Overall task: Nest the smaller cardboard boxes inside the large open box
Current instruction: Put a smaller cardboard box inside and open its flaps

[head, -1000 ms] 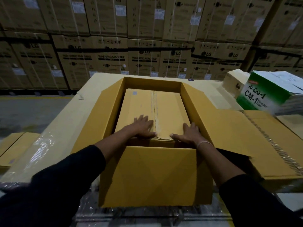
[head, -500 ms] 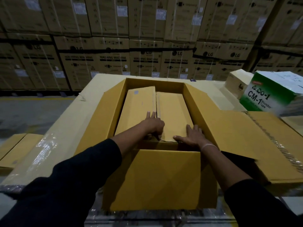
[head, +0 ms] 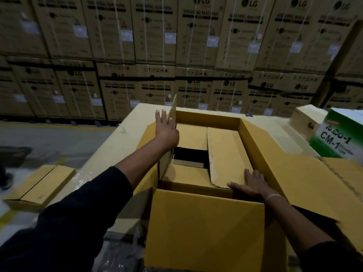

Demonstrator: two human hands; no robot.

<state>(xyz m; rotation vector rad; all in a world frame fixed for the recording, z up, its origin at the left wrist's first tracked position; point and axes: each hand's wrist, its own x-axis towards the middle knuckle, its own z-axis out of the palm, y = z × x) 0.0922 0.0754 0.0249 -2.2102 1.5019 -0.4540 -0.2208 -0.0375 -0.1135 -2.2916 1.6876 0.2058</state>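
Note:
The large open cardboard box (head: 204,228) stands in front of me with its flaps spread out. A smaller cardboard box (head: 225,154) sits inside it. The smaller box's left top flap (head: 171,118) stands lifted upright, showing a dark opening inside. My left hand (head: 166,130) is raised with straight fingers against that upright flap. The right top flap lies flat, and my right hand (head: 249,185) rests flat on its near end.
A green and white tape carton (head: 339,138) and a small pale box (head: 306,118) stand at the right. Flattened cardboard (head: 39,185) lies at the left, on a wrapped pallet load (head: 110,146). Stacked washing machine cartons (head: 176,55) fill the background.
My left hand has swung the smaller box's left top flap from flat to upright, opening the box. My right hand stayed on the right flap. The view tilted up.

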